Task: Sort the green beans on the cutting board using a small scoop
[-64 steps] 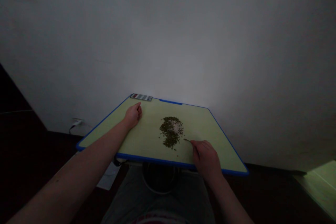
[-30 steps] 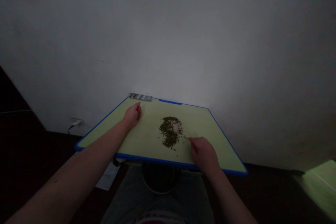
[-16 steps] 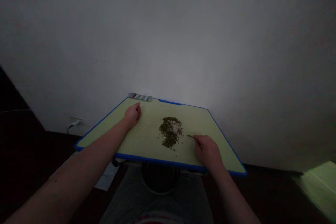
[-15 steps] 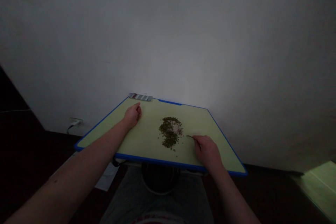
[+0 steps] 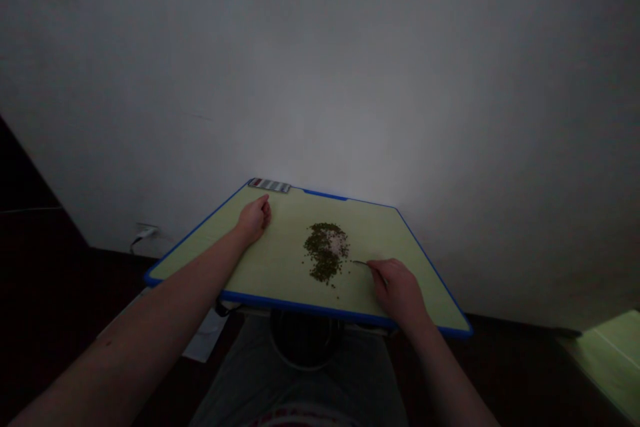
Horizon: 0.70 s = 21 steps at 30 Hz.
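A loose pile of small green bean-like grains (image 5: 323, 243) lies mid-board, with a patch of pale, rice-like grains (image 5: 334, 242) on its right part. My right hand (image 5: 397, 287) is closed round a thin metal tool (image 5: 361, 263), whose slender tip points left, just short of the pile's right edge. Its exact kind is too small to tell. To the left of the pile, my left hand (image 5: 254, 219) rests on the board as a loose fist, fingers curled, with nothing visible in it.
The pale yellow board (image 5: 280, 273) has a blue rim and stands against a grey wall (image 5: 320, 80). At its far left corner lies a flat striped object (image 5: 270, 185). A dark round pot-like container (image 5: 306, 340) sits below the near edge, between my legs. A plug (image 5: 145, 233) is in the wall socket.
The tool in my right hand has tilted slightly, its tip shifting a little left. My left hand stays in place. The whole view has moved very slightly.
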Tool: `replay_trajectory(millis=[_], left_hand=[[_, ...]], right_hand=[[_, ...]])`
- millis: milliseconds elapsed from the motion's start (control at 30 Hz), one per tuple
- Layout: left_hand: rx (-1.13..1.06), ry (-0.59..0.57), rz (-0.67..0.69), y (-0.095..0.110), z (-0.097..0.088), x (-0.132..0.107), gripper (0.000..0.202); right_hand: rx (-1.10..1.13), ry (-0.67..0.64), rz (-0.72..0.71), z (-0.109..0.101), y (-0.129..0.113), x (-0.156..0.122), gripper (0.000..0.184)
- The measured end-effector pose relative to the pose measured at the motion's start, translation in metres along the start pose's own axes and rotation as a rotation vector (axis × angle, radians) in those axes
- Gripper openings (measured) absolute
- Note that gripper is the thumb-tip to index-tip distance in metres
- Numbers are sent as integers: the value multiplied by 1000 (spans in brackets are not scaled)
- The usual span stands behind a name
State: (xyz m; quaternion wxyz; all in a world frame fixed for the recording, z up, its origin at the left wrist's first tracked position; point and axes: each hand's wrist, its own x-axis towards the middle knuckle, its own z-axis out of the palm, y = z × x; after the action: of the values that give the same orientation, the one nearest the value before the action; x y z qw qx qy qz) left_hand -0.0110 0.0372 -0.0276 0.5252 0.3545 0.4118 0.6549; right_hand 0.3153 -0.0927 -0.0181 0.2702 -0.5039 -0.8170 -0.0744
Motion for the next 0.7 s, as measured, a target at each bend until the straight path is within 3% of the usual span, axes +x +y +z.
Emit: replay_trajectory(millis=[700], left_hand=[[36, 16, 31, -2, 0, 2, 34]], right_hand=[[-4, -5, 21, 8, -4, 9, 27]])
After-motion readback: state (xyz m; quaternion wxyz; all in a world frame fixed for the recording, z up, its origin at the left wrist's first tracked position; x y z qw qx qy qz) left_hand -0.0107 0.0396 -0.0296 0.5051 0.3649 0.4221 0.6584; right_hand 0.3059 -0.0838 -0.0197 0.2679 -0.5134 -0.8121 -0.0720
